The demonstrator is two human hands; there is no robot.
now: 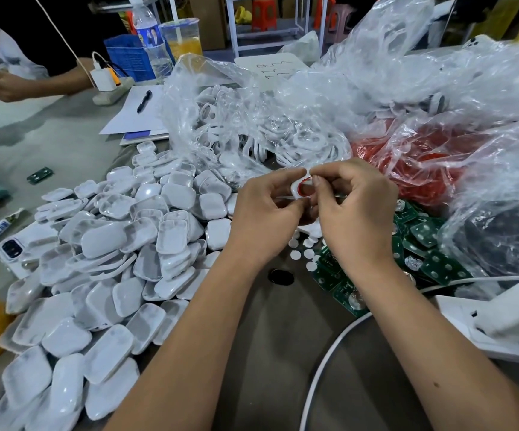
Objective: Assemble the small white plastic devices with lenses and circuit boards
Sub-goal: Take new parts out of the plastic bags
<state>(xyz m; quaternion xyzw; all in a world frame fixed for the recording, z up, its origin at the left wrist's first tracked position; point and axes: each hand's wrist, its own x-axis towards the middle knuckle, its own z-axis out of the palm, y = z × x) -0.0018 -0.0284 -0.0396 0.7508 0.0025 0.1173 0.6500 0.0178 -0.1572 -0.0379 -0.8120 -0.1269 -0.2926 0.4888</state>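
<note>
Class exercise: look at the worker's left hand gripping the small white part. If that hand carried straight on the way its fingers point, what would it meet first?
The left hand points up and right at the white device, which it already pinches. Directly beyond are the right hand's fingertips, apparently touching the same piece.

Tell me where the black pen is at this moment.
In the head view, the black pen lies at upper left on white paper sheets, between the power strip and the clear plastic bag.
</note>
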